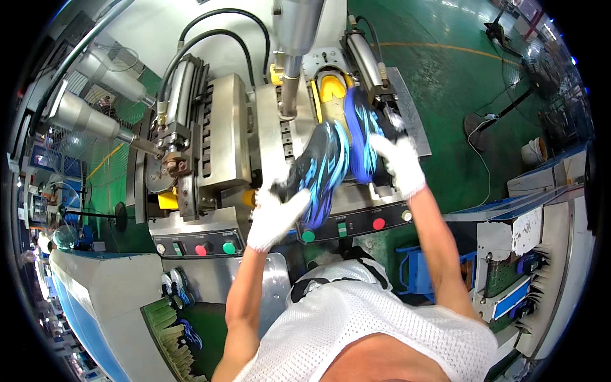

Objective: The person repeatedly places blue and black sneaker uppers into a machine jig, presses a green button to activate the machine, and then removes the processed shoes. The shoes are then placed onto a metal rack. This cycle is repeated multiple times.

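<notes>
Both my hands wear white gloves. My left hand (277, 216) is closed on a black and blue sneaker (326, 169) with light blue streaks, its thumb lying along the shoe's side. The sneaker slants in front of the press. My right hand (402, 162) grips a second sneaker (359, 134), black with a purple-blue sole edge, whose far end is beside the yellow form (332, 89) of the press station. Some fingers of both hands are hidden behind the shoes, and the right hand is slightly blurred.
A metal press (226, 134) with thick cylinders and black hoses stands ahead. Its front panel (344, 226) carries coloured buttons. More sneakers (178, 288) sit on a bristled rack at lower left. At right are a shoe rack (512, 280) and a floor fan (503, 118).
</notes>
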The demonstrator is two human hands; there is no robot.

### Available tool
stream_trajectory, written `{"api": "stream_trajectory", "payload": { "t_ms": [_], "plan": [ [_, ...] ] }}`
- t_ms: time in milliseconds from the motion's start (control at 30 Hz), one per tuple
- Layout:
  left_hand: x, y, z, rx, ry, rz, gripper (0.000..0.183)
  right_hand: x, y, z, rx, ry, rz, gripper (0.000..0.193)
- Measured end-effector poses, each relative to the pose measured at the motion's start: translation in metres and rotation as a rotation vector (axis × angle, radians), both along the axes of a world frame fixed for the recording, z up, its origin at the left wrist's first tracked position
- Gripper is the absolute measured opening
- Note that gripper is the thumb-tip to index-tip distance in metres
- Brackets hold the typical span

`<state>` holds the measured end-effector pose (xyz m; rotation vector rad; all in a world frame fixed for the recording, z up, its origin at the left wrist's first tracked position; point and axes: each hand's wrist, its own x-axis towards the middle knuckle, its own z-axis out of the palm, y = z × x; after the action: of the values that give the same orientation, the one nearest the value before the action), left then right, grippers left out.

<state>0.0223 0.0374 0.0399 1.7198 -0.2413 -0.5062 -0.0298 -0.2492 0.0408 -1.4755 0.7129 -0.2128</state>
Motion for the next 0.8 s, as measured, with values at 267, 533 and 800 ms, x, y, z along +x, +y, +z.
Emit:
{"api": "stream_trajectory", "payload": {
  "t_ms": [267,533,800],
  "plan": [
    [-0.195,0.221,-0.075,0.547,0.173,0.196,0.071,0.230,-0.021,-0.162,-1.091,0.347,0.168,0.061],
    [-0.245,0.270,-0.214,0.730,0.157,0.782,0.067,0.234,-0.043,-0.166,-1.059,0.452,0.292,0.068],
    [-0.245,0.260,-0.341,0.705,-0.057,0.793,0.083,0.025,0.131,-0.089,-1.124,-0.409,0.336,0.079]
  ]
}}
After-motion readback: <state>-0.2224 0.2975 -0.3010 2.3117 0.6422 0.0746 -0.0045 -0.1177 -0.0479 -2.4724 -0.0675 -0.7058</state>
